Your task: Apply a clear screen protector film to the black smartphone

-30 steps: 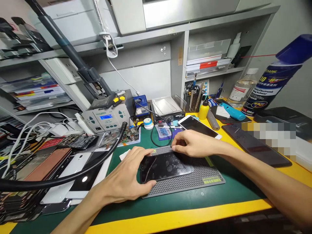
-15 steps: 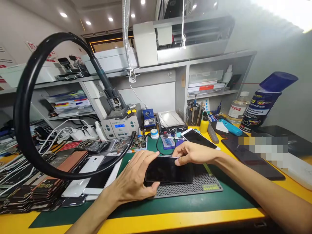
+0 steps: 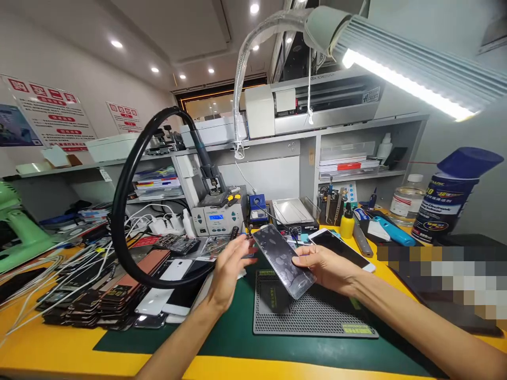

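Phone: the phone (image 3: 283, 259) is up in the air over the grey mat (image 3: 312, 314), near the middle of the bench. Its glass looks smudged.
Long way: it tilts, with the far end up and to the left and the near end down and to the right.
Right hand: the right hand (image 3: 330, 269) grips the phone from under its low end. It is the nearer hand.
Left hand: the left hand (image 3: 228, 270) is open with fingers spread, just beside the phone's left side, not holding it. I cannot tell if a fingertip touches the top end.
Bench: yellow bench (image 3: 47, 348) with a green sheet (image 3: 222, 338) under the mat. Stacks of phones (image 3: 99, 301) lie at the left edge. A white phone (image 3: 341, 249) lies behind the right hand.
Room: shelves at the back, a lamp (image 3: 400, 68) overhead, a blue can (image 3: 451, 198) at the right.
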Action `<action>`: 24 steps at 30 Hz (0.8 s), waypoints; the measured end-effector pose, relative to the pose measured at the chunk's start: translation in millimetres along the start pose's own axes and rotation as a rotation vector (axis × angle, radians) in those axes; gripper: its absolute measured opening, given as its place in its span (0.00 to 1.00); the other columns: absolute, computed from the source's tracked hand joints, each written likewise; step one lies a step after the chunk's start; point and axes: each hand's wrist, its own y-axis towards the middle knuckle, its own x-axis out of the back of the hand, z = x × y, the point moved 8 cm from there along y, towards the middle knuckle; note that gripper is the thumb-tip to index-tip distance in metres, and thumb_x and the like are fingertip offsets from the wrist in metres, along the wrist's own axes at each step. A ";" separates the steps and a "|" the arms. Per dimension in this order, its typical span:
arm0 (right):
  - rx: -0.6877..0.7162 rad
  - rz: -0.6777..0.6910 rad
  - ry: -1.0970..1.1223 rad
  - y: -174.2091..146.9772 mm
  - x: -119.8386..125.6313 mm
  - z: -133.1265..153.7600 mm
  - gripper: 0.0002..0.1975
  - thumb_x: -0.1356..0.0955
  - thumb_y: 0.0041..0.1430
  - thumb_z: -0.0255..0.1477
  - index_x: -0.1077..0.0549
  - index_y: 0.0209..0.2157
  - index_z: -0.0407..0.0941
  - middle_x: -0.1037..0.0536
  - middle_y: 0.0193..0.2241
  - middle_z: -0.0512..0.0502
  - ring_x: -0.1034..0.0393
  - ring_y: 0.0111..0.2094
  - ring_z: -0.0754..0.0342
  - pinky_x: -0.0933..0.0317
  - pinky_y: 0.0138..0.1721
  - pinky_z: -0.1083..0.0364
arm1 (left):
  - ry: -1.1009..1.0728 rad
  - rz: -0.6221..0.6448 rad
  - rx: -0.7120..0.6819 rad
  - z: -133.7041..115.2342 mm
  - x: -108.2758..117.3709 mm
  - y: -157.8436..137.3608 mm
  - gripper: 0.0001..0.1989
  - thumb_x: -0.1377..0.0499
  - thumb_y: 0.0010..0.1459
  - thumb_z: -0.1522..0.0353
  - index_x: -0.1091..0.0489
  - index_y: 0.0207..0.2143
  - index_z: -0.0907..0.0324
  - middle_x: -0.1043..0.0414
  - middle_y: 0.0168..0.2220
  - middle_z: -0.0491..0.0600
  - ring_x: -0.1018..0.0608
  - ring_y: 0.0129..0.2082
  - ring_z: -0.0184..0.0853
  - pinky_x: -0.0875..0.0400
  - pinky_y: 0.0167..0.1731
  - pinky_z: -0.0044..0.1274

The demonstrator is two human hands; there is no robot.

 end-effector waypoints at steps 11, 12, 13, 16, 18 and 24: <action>0.062 0.005 0.152 -3.5 -19.3 -1.7 0.17 0.20 0.46 0.35 0.27 0.28 0.42 0.27 0.26 0.53 0.32 0.27 0.59 0.35 0.32 0.58 | -0.498 0.018 0.472 46.1 -83.7 -7.6 0.14 0.38 0.58 0.69 0.24 0.45 0.67 0.19 0.37 0.57 0.17 0.35 0.39 0.22 0.40 0.29; 0.064 0.001 0.106 -2.3 -19.1 -2.7 0.18 0.21 0.49 0.39 0.27 0.28 0.42 0.26 0.25 0.51 0.31 0.27 0.58 0.34 0.31 0.57 | -0.510 0.021 0.503 45.5 -84.2 -5.5 0.14 0.41 0.61 0.67 0.24 0.45 0.68 0.19 0.36 0.57 0.17 0.34 0.39 0.22 0.39 0.29; 0.072 -0.011 0.039 -1.3 -18.0 -2.9 0.20 0.24 0.52 0.44 0.27 0.28 0.42 0.25 0.25 0.49 0.30 0.27 0.57 0.33 0.29 0.57 | -0.519 0.025 0.526 43.8 -83.9 -2.8 0.15 0.43 0.63 0.66 0.24 0.45 0.68 0.19 0.35 0.58 0.17 0.33 0.39 0.21 0.38 0.29; 0.146 -0.128 -0.221 -1.6 -7.6 2.6 0.27 0.34 0.61 0.53 0.26 0.28 0.41 0.22 0.24 0.45 0.28 0.24 0.54 0.34 0.25 0.56 | -0.521 0.006 0.503 35.0 -75.9 7.9 0.18 0.47 0.67 0.63 0.25 0.45 0.69 0.19 0.33 0.58 0.17 0.32 0.40 0.21 0.37 0.30; 0.314 -0.302 -0.463 -9.8 2.5 18.8 0.26 0.36 0.63 0.52 0.26 0.28 0.43 0.22 0.24 0.45 0.28 0.24 0.53 0.36 0.25 0.55 | -0.513 -0.021 0.455 31.0 -67.4 13.6 0.18 0.46 0.67 0.62 0.25 0.45 0.69 0.19 0.33 0.58 0.17 0.32 0.40 0.21 0.37 0.31; 1.164 -0.302 -1.214 -59.1 -57.6 48.6 0.12 0.28 0.59 0.34 0.24 0.44 0.44 0.21 0.43 0.40 0.28 0.46 0.45 0.34 0.49 0.45 | -0.570 0.011 0.452 35.2 -59.2 11.0 0.25 0.47 0.66 0.52 0.25 0.42 0.67 0.20 0.35 0.57 0.17 0.35 0.41 0.22 0.39 0.30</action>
